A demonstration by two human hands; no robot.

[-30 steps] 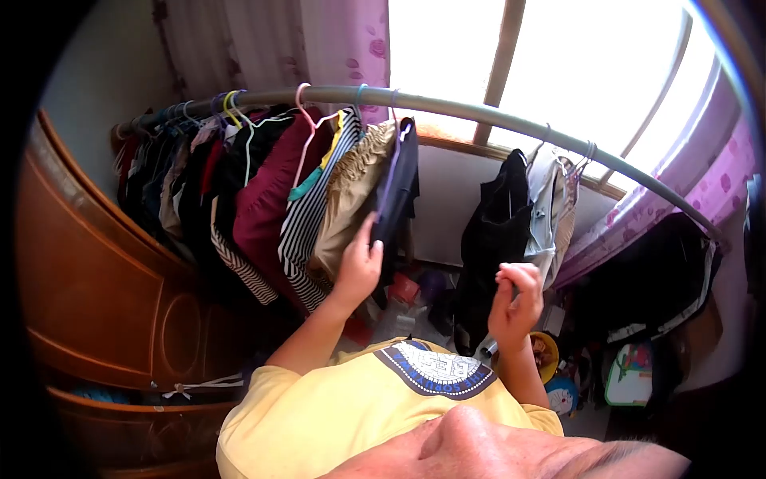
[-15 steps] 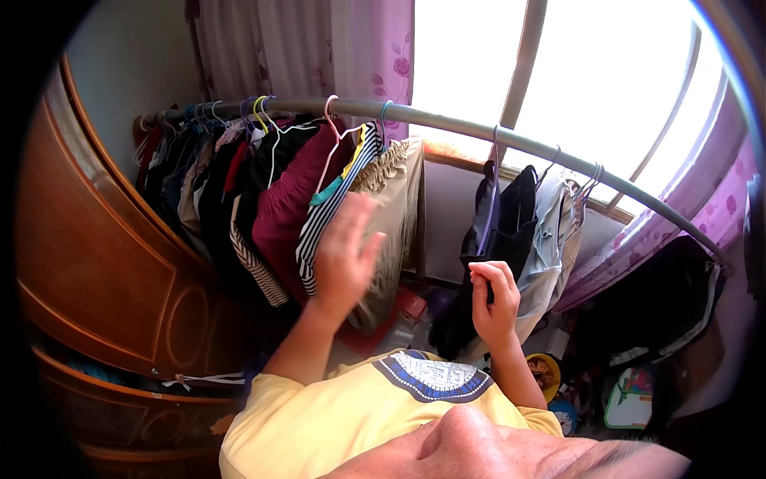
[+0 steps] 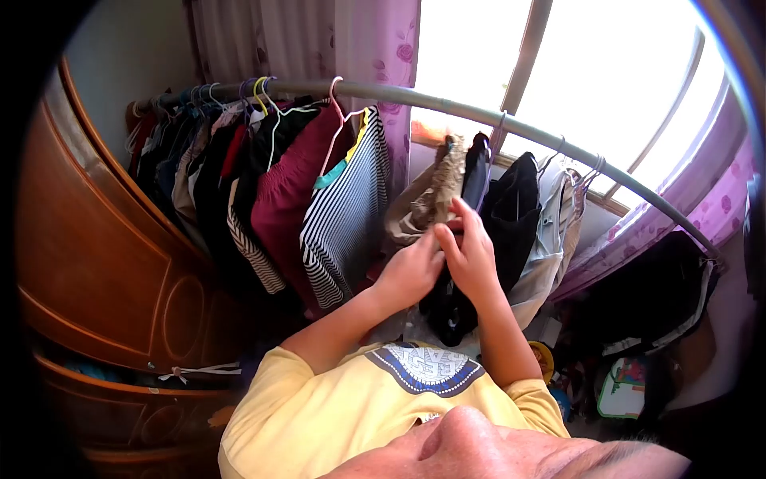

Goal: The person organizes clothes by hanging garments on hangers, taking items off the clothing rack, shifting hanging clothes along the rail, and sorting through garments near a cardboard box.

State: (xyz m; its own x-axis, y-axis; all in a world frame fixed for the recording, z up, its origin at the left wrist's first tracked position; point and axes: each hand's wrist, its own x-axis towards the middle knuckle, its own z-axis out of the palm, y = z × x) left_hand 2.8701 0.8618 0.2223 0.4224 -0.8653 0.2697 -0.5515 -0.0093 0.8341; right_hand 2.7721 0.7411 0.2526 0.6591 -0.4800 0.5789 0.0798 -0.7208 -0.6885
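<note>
A tan garment (image 3: pixel 423 203) with a gathered edge is bunched up in front of me, below the rod. My left hand (image 3: pixel 411 273) is closed on its lower folds, though most of the fingertips are hidden. Against the garment's right side, my right hand (image 3: pixel 469 249) grips it with thumb and fingers, close beside the left hand. Left of the hands hangs a black-and-white striped top (image 3: pixel 347 211) on a pink-and-white hanger (image 3: pixel 338 120). Just to the right hang dark garments (image 3: pixel 511 219), partly behind my right hand.
A metal rod (image 3: pixel 447 102) curves across the view, carrying many clothes at the left and light garments (image 3: pixel 546 239) at the right. A wooden cabinet (image 3: pixel 104 263) stands on the left. Behind are a bright window (image 3: pixel 606 72) and pink curtains (image 3: pixel 375 48). Items lie on the floor at right.
The tan garment, earlier hanging from the rod beside the striped top, is now off that spot and bunched in my hands further right. Both hands have come together on it.
</note>
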